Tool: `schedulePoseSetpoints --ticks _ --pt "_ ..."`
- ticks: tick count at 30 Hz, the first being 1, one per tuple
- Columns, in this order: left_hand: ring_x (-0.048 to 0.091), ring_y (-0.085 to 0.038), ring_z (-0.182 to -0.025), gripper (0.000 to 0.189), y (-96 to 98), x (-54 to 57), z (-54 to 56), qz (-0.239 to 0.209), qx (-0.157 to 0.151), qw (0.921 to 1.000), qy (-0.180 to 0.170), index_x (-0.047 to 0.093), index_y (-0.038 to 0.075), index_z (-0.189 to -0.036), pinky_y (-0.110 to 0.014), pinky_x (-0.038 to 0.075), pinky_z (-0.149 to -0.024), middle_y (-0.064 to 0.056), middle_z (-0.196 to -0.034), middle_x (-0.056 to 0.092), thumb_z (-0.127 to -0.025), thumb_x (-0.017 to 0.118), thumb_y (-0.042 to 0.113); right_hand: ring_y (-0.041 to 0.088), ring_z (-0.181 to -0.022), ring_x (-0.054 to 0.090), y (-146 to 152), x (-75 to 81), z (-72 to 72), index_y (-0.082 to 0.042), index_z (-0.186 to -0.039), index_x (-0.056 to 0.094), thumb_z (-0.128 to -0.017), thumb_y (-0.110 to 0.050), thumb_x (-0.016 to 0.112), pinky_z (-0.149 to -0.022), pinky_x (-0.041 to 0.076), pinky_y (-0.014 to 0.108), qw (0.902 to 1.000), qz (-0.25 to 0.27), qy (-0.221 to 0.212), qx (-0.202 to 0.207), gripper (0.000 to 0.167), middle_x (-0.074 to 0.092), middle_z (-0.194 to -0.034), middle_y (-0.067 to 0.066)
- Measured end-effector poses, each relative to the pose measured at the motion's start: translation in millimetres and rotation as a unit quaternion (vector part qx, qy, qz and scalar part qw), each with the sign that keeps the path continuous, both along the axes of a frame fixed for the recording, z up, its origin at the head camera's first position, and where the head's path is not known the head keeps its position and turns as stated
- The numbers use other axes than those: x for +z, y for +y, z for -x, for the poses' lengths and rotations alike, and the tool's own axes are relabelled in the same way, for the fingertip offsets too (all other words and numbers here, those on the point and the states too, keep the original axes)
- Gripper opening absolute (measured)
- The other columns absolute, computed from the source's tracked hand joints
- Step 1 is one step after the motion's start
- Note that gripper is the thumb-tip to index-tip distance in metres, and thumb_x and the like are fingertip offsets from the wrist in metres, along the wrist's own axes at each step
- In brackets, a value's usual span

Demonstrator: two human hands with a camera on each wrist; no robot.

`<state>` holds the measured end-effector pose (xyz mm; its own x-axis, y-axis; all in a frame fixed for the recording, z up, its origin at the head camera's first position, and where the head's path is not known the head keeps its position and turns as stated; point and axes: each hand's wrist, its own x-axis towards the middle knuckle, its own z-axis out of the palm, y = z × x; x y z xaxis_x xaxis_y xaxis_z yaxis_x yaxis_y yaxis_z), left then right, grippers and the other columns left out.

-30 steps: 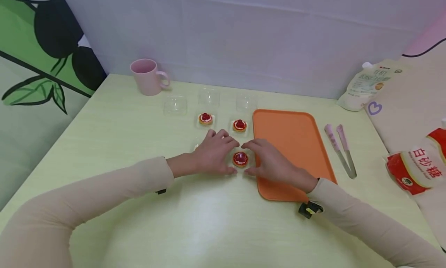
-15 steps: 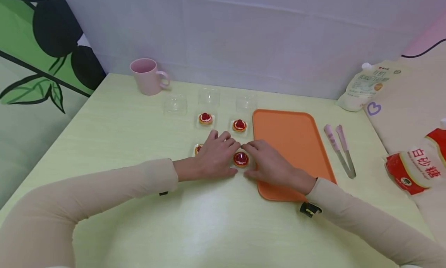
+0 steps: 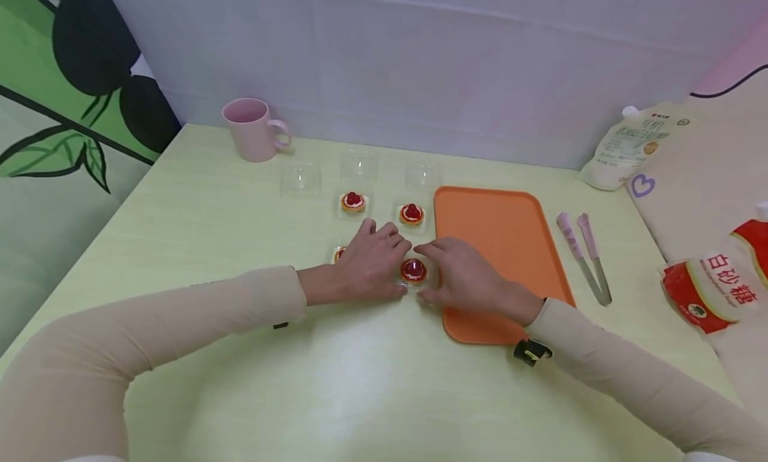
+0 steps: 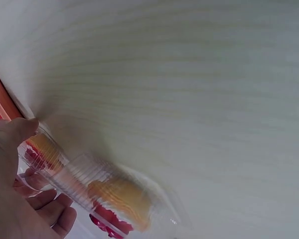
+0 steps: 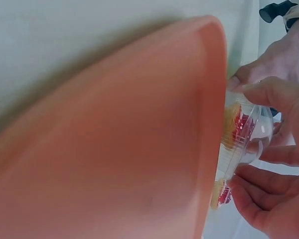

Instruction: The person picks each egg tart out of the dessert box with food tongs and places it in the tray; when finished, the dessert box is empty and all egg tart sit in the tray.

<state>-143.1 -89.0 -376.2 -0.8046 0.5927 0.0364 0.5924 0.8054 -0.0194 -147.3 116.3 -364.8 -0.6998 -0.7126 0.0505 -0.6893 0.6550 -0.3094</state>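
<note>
A small fruit tart (image 3: 413,271), red on top, sits in a clear plastic box between my two hands. Its domed clear lid (image 5: 262,128) shows over the tart in the right wrist view. My left hand (image 3: 373,261) holds the box's left side, fingers at the back and thumb in front. My right hand (image 3: 465,275) holds the right side the same way, over the tray's left edge. Beside my left hand, another tart (image 4: 119,201) stands in a clear base, mostly hidden in the head view. Whether the lid is fully pressed down I cannot tell.
Two tarts (image 3: 353,202) in clear bases stand behind my hands, with three clear lids (image 3: 301,179) further back. An orange tray (image 3: 498,235) lies at right, then tongs (image 3: 591,259), a sugar bag (image 3: 714,282) and a spouted pouch (image 3: 627,149). A pink mug (image 3: 252,132) stands back left.
My left hand has shifted slightly right, closer to the box, uncovering part of the tart beside it. My right hand has barely moved, and both still hold the box's sides.
</note>
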Motion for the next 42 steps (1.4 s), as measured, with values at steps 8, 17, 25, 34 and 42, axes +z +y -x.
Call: schedulePoseSetpoints --ticks 8,17,25,34,42 --pt "0.051 -0.018 -0.109 0.058 -1.0 -0.3 1.6 -0.006 -0.003 0.9999 0.011 0.065 0.014 -0.117 -0.042 0.032 -0.088 0.001 -0.108 0.07 -0.077 0.076 0.055 0.024 -0.101 0.064 1 6.0 6.1 -0.005 -0.13 0.064 -0.076 -0.038 0.086 -0.09 0.051 0.043 0.9997 -0.014 -0.012 0.016 0.067 0.071 -0.117 0.008" --pt "0.051 -0.018 -0.108 0.06 -0.2 0.7 0.5 -0.005 0.005 1.0 -0.007 0.063 0.014 -0.118 -0.042 0.032 -0.088 0.001 -0.108 0.071 -0.075 0.078 0.052 0.022 -0.102 0.066 2 16.9 17.6 -0.007 -0.13 0.063 -0.079 -0.035 0.082 -0.089 0.052 0.041 0.9969 -0.015 -0.071 0.03 0.061 0.072 -0.117 0.006" --pt "0.052 -0.019 -0.108 0.059 0.6 0.1 1.0 -0.011 0.013 0.9997 -0.015 0.062 0.014 -0.118 -0.041 0.032 -0.088 0.0 -0.11 0.07 -0.075 0.077 0.051 0.022 -0.104 0.061 4 12.0 28.8 -0.006 -0.133 0.059 -0.079 -0.033 0.085 -0.087 0.052 0.037 0.9801 0.032 -0.196 0.002 0.066 0.068 -0.122 0.008" --pt "0.05 -0.021 -0.117 0.072 0.1 0.0 -1.3 -0.007 0.026 0.999 -0.036 0.057 0.014 -0.129 -0.042 0.034 -0.092 -0.001 -0.119 0.067 -0.074 0.079 0.054 0.028 -0.117 0.058 6 11.0 32.7 -0.004 -0.137 0.056 -0.081 -0.026 0.082 -0.098 0.051 0.044 0.9602 0.073 -0.269 -0.019 0.065 0.064 -0.128 0.011" --pt "0.047 -0.025 -0.124 0.097 -1.9 6.1 -2.5 -0.016 0.038 0.9966 -0.072 0.042 0.014 -0.148 -0.046 0.034 -0.1 -0.005 -0.129 0.06 -0.072 0.082 0.058 0.03 -0.117 0.059 14 12.6 40.3 -0.002 -0.138 0.054 -0.082 -0.024 0.082 -0.098 0.051 0.045 0.9666 0.078 -0.244 -0.013 0.066 0.065 -0.127 0.013"
